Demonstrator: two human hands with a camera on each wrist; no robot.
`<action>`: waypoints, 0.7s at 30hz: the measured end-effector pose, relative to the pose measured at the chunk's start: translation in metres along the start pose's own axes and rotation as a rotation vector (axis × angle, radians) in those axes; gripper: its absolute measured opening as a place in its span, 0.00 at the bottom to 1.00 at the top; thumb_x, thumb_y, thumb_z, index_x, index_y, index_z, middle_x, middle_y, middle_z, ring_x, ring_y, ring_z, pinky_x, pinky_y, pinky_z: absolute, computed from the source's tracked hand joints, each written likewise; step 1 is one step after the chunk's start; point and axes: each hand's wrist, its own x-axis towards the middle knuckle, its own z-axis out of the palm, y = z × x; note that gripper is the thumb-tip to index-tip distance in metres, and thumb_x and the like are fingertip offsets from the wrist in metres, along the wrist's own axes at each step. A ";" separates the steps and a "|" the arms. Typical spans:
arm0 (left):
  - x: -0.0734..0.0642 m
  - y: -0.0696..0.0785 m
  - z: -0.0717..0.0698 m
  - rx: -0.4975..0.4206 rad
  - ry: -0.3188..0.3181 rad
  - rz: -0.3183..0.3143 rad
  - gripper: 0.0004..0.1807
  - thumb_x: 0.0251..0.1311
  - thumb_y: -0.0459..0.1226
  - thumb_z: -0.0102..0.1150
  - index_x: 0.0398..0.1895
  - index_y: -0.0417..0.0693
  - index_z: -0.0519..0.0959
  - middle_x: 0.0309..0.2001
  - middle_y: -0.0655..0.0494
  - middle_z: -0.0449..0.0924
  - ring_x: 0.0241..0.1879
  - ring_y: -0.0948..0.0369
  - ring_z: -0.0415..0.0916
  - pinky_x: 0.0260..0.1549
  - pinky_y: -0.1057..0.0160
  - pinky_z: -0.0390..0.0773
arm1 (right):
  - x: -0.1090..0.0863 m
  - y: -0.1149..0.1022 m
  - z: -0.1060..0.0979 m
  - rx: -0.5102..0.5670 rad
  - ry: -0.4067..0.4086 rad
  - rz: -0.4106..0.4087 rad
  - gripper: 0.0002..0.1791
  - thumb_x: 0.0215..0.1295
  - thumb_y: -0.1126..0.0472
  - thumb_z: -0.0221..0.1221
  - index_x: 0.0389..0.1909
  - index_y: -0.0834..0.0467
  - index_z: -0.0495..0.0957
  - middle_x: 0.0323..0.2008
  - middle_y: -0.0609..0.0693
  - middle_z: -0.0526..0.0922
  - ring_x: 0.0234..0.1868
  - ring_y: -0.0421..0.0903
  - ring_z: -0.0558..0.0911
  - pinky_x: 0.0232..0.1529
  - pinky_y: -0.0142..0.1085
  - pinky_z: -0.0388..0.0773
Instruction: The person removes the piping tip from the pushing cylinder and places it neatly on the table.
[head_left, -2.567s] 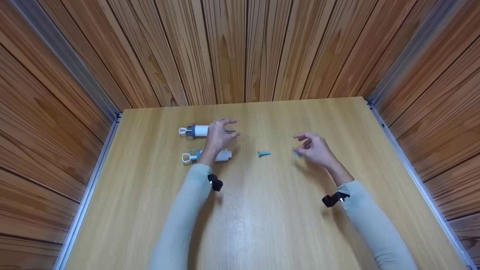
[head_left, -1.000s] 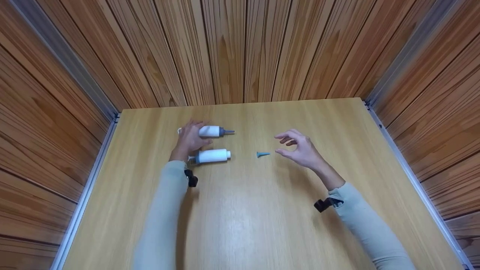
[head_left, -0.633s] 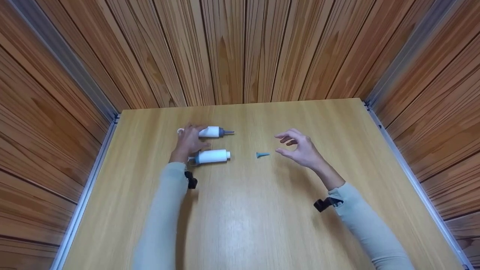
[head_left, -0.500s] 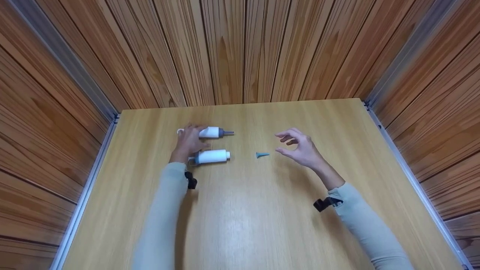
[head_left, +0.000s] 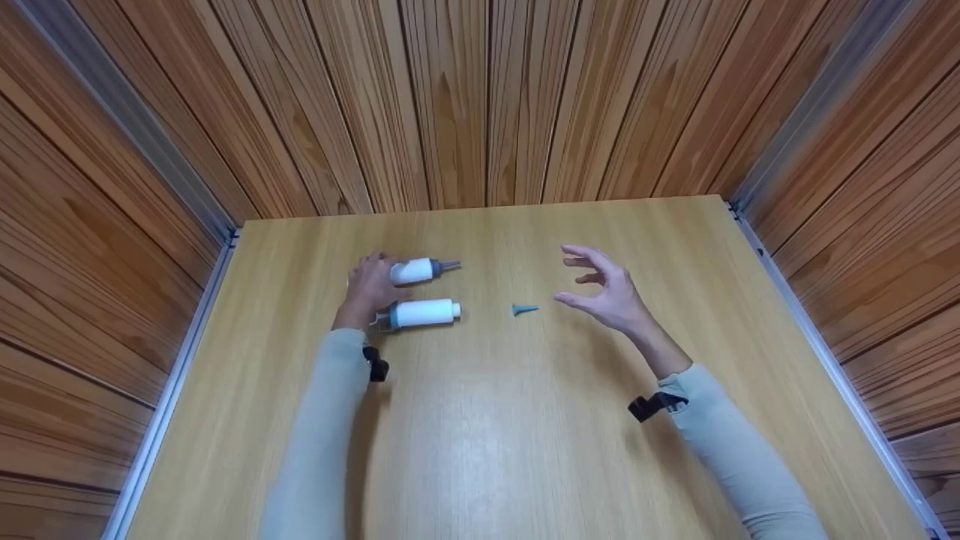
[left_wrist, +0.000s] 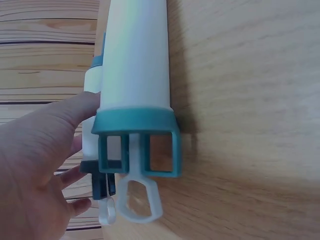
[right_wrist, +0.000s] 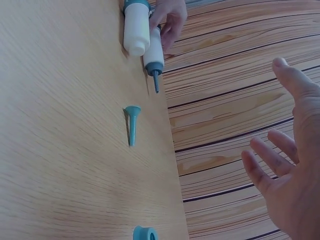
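Note:
My left hand (head_left: 369,289) grips the plunger end of the far icing syringe (head_left: 412,271), a white barrel with a dark blue-grey collar and thin nozzle, lying slightly slanted. Nearer to me lies a second icing syringe (head_left: 426,313), with a teal collar and a white ring handle that shows large in the left wrist view; its tip is bare. My right hand (head_left: 606,292) hovers right of them, holding nothing, fingers spread and bent. Left of it on the table lies a teal nozzle (head_left: 525,309). A teal ring-shaped cap (right_wrist: 145,233) shows at the right wrist view's bottom edge.
The wooden table (head_left: 480,420) is enclosed by plank walls (head_left: 465,105) at the back and sides, with grey metal rails (head_left: 817,322) along its side edges. Small black cameras (head_left: 656,406) sit on both wrists.
My left hand has gone from over the barrels to the far syringe's plunger end; that syringe has shifted slightly left and turned. My right hand has moved left, then spread its fingers wider.

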 end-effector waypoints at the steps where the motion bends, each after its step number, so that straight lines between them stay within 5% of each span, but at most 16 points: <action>1: -0.001 -0.002 0.000 -0.007 -0.001 -0.001 0.37 0.71 0.41 0.77 0.82 0.49 0.75 0.84 0.37 0.66 0.84 0.36 0.62 0.84 0.30 0.61 | 0.000 0.001 0.000 0.014 -0.001 0.002 0.42 0.63 0.73 0.78 0.78 0.66 0.74 0.77 0.64 0.80 0.74 0.66 0.82 0.64 0.29 0.84; 10: -0.003 -0.014 0.000 -0.161 0.009 -0.024 0.32 0.73 0.31 0.72 0.80 0.48 0.78 0.79 0.38 0.74 0.81 0.38 0.70 0.85 0.31 0.66 | -0.001 0.006 -0.003 0.162 0.003 -0.014 0.45 0.62 0.80 0.73 0.81 0.69 0.69 0.81 0.69 0.74 0.79 0.52 0.80 0.67 0.31 0.86; 21: -0.006 -0.017 0.001 -0.218 0.032 -0.063 0.27 0.78 0.29 0.66 0.77 0.50 0.80 0.79 0.41 0.76 0.82 0.38 0.71 0.84 0.31 0.67 | -0.002 0.006 -0.003 0.186 -0.003 0.000 0.44 0.64 0.80 0.72 0.81 0.68 0.69 0.82 0.67 0.73 0.81 0.55 0.78 0.68 0.31 0.85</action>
